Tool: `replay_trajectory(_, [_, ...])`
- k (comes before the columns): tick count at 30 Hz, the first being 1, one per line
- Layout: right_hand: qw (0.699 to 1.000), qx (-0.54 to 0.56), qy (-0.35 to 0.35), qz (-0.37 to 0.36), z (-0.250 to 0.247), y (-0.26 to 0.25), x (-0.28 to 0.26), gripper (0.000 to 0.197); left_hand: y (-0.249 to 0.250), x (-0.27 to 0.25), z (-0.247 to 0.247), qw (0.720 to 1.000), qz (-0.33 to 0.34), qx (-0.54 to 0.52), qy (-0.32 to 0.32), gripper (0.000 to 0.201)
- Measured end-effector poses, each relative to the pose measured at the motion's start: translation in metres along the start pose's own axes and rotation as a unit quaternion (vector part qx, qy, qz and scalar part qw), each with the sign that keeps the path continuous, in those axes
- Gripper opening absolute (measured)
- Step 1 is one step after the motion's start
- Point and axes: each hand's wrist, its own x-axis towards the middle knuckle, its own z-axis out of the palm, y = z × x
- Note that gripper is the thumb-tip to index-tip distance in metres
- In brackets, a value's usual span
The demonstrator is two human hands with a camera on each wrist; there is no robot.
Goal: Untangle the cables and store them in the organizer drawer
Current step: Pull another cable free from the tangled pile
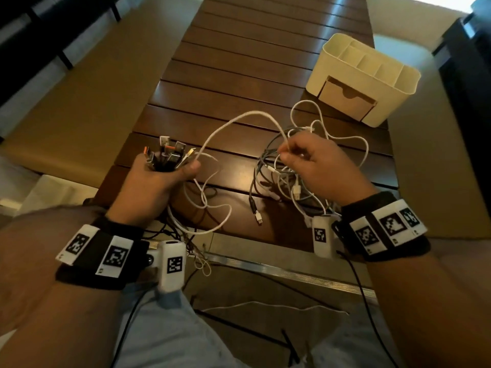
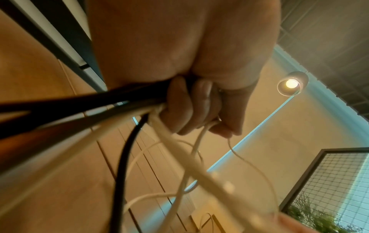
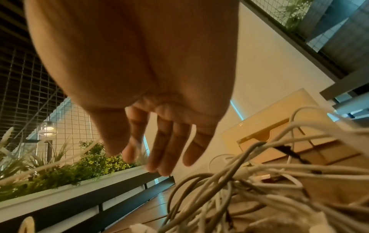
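Note:
My left hand (image 1: 170,170) grips a bundle of cable ends (image 1: 166,152), their plugs sticking up out of the fist; in the left wrist view its fingers (image 2: 185,108) curl round black and white cords. A white cable (image 1: 249,114) arcs from that fist to my right hand (image 1: 286,153), which pinches it between thumb and forefinger above the tangle of grey and white cables (image 1: 287,181) on the table. The right wrist view shows the other fingers (image 3: 171,149) nearly straight over the tangle (image 3: 249,186). The cream organizer (image 1: 385,83) stands at the far right, its brown drawer (image 1: 345,98) facing me.
The slatted dark wood table (image 1: 239,62) runs away from me between beige benches (image 1: 87,102). A grey cable with a plug (image 1: 257,216) lies near the front edge, and loose white loops (image 1: 210,208) hang over it. A planter (image 3: 79,170) stands beyond the table.

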Motion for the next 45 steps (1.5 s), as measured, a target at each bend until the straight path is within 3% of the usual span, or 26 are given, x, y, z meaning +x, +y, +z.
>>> replay_trajectory(1, [0.999,-0.04,-0.014,0.005,-0.001,0.003,0.0,0.009,0.003,-0.002,0.001,1.0,-0.003,0.007,-0.017,0.011])
replay_trajectory(3, [0.996,-0.086,-0.024,0.018,-0.005,0.005,-0.003,0.035,0.007,-0.006,0.003,0.998,-0.026,0.027,-0.058,0.01])
replay_trajectory(5, [0.998,-0.065,-0.005,0.005,-0.01,-0.002,-0.009,0.058,0.009,-0.011,0.004,0.991,-0.047,0.043,-0.118,0.014])
replay_trajectory(6, [0.998,-0.052,0.002,-0.019,-0.012,-0.009,-0.013,0.06,0.009,-0.014,0.006,0.987,-0.048,0.048,-0.147,0.017])
replay_trajectory(8, [0.995,-0.062,-0.017,-0.072,-0.011,-0.025,-0.021,0.054,0.012,-0.02,0.008,0.98,-0.05,0.057,-0.184,0.022])
replay_trajectory(12, [0.978,-0.114,-0.11,-0.134,0.012,-0.052,-0.036,0.039,0.016,-0.028,0.005,0.974,-0.067,-0.011,-0.216,0.006])
replay_trajectory(14, [0.971,-0.118,-0.119,-0.169,0.024,-0.057,-0.041,0.023,0.014,-0.03,0.001,0.97,-0.053,-0.021,-0.235,0.022])
replay_trajectory(17, [0.972,-0.106,-0.141,-0.153,0.029,-0.062,-0.047,0.013,0.014,-0.032,-0.004,0.978,-0.031,-0.023,-0.207,0.02])
replay_trajectory(20, [0.972,-0.087,-0.182,-0.117,0.02,-0.071,-0.055,0.015,0.008,-0.029,-0.007,0.987,-0.013,-0.064,-0.146,0.019])
replay_trajectory(26, [0.94,-0.022,-0.338,0.038,0.012,-0.074,-0.064,0.022,0.007,-0.022,-0.025,0.995,-0.004,-0.091,-0.03,0.021])
replay_trajectory(29, [0.935,-0.028,-0.344,0.08,0.014,-0.065,-0.062,0.023,0.013,-0.017,-0.045,0.993,-0.009,-0.091,0.072,0.022])
replay_trajectory(32, [0.953,-0.031,-0.298,0.039,0.013,-0.059,-0.06,0.022,0.014,-0.015,-0.058,0.993,-0.008,-0.07,0.095,0.02])
replay_trajectory(34, [0.965,-0.023,-0.261,-0.002,0.011,-0.061,-0.057,0.02,0.01,-0.021,-0.047,0.999,0.001,-0.021,0.046,0.015])
replay_trajectory(36, [0.971,-0.017,-0.236,-0.023,0.013,-0.061,-0.054,0.018,0.005,-0.029,-0.024,0.997,0.017,0.033,-0.06,0.026])
replay_trajectory(37, [0.972,-0.02,-0.232,-0.028,0.014,-0.061,-0.053,0.018,0.003,-0.032,-0.011,0.99,0.023,0.066,-0.12,0.03])
replay_trajectory(39, [0.97,-0.032,-0.237,-0.036,0.02,-0.058,-0.051,0.018,0.003,-0.038,0.012,0.97,0.053,0.137,-0.194,0.02])
replay_trajectory(40, [0.969,-0.035,-0.242,-0.039,0.022,-0.056,-0.05,0.018,0.004,-0.039,0.02,0.962,0.069,0.161,-0.21,0.017])
replay_trajectory(42, [0.969,-0.026,-0.24,-0.043,0.023,-0.053,-0.049,0.019,0.002,-0.037,0.024,0.958,0.074,0.181,-0.211,0.029])
replay_trajectory(45, [0.977,0.058,-0.202,-0.027,0.02,-0.045,-0.044,0.022,0.001,-0.033,0.016,0.972,0.027,0.144,-0.184,0.031])
